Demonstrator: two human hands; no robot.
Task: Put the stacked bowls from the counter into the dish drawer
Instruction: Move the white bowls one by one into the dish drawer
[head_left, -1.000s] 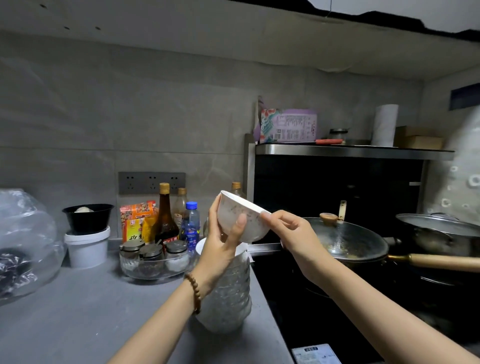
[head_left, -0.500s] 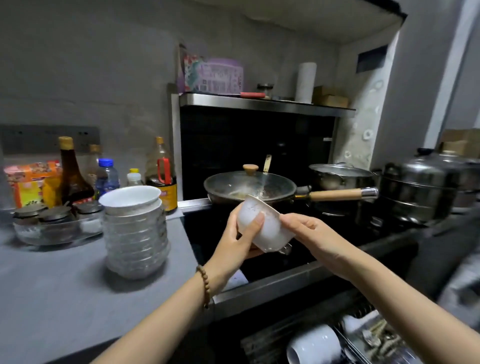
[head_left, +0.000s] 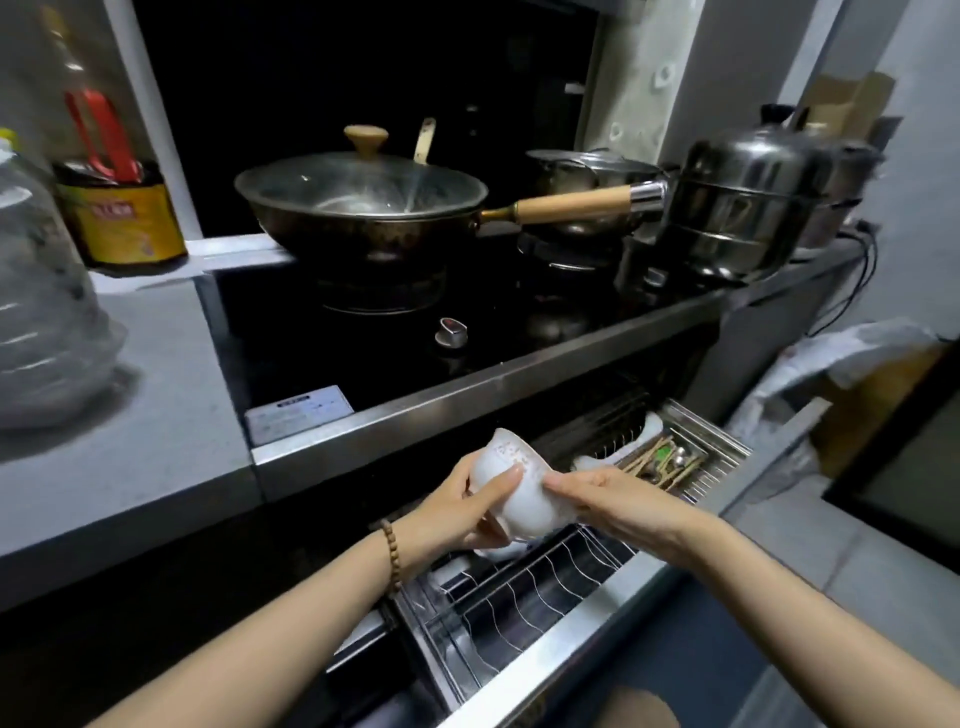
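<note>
This is a home kitchen: a wok with glass lid stands on a black gas stove, steel pots beside it, a grey bench, and an open dish drawer below.

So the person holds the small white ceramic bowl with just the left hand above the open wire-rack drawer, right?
Not quite. The head view shows both hands on the small white ceramic bowl: the left hand grips one side and the right hand the other. It is indeed held above the open wire-rack drawer.
</note>
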